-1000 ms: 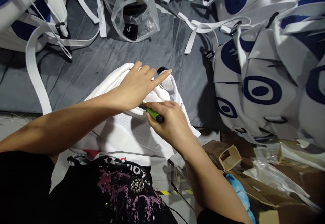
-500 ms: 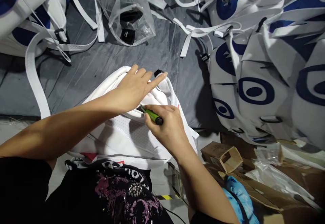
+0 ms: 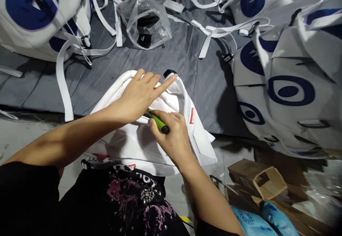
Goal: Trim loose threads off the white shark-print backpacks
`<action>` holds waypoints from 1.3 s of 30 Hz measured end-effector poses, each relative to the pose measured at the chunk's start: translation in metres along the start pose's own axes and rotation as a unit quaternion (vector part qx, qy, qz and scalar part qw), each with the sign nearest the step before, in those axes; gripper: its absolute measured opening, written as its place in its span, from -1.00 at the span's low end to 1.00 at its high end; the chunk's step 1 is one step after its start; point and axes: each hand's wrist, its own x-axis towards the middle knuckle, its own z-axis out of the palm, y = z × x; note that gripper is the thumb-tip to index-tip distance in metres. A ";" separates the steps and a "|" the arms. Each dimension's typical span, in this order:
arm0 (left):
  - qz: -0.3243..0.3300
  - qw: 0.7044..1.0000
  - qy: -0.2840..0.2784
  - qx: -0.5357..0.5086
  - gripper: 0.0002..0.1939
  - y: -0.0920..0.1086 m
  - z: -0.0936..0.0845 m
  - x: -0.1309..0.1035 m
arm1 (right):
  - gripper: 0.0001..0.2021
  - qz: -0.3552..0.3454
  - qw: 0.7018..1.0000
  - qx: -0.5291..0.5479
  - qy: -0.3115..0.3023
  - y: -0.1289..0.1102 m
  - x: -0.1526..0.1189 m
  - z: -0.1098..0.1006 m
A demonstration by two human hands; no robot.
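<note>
A white bag with small red labels lies at the near edge of the grey-covered table, against the black shirt. My left hand rests palm down on its upper part, fingers spread, the thumb stretched toward a black piece at the bag's top. In my right hand is a green tool with a black end, gripped between thumb and fingers. Its tip points at the bag's folded opening just below my left palm; the very tip is hidden there.
A clear plastic bag with black items lies on the grey table cover. White and blue bags stand left and right, their straps trailing. A cardboard box and a light blue item are at the lower right.
The view has shifted left, so the surroundings appear farther right. A flap on the bag's right side now spreads outward with its red label showing. Both hands keep nearly the same place on the bag.
</note>
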 end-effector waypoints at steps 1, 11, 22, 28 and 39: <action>0.005 1.000 0.000 0.001 -0.17 -0.003 -0.001 -0.002 | -0.75 0.000 1.000 -0.005 0.005 0.001 -0.001 0.001; -0.071 0.986 -0.153 -0.001 0.41 -0.043 -0.021 -0.019 | -0.78 -0.012 0.997 0.070 0.023 -0.015 -0.004 0.020; -0.100 0.976 -0.178 0.079 0.09 -0.024 -0.016 -0.008 | -0.74 -0.028 0.993 0.111 -0.006 -0.008 0.001 0.025; -0.074 0.981 -0.164 0.069 0.04 -0.041 -0.009 -0.007 | -0.75 -0.046 0.986 0.158 -0.032 -0.003 0.006 0.020; -0.123 0.972 -0.199 0.025 0.44 -0.040 0.001 0.001 | -0.72 -0.055 0.996 0.066 0.020 0.009 0.017 0.045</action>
